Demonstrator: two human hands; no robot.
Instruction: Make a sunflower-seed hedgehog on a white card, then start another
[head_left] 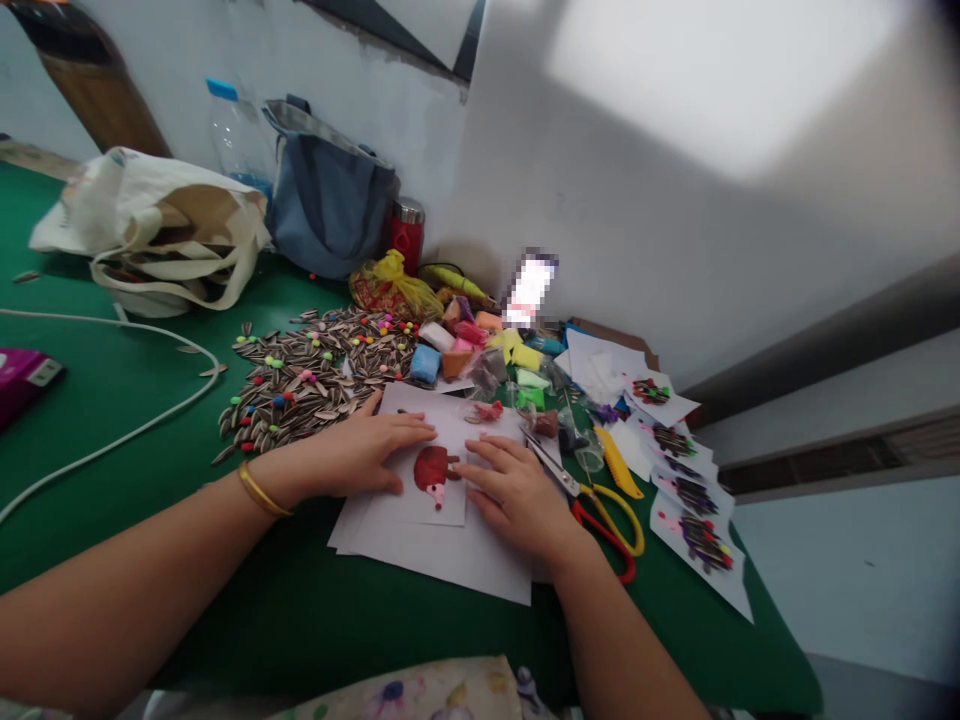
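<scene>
A dark red clay figure (433, 470) with a pink snout lies on a small white card (424, 500), on top of larger white sheets (450, 550). My left hand (364, 452) lies flat on the card just left of the figure, fingers stretched out. My right hand (517, 495) rests on the paper just right of the figure, fingers spread, fingertips touching its snout end. Neither hand holds anything.
A heap of sunflower seeds with coloured clay balls (307, 385) lies left. Clay packets (465, 345), scissors (592, 500), a yellow cutter (619, 465) and finished cards (690, 500) lie right. Bags (161, 235), a bottle (236, 130) and a white cable (150, 350) sit behind on the green table (300, 610).
</scene>
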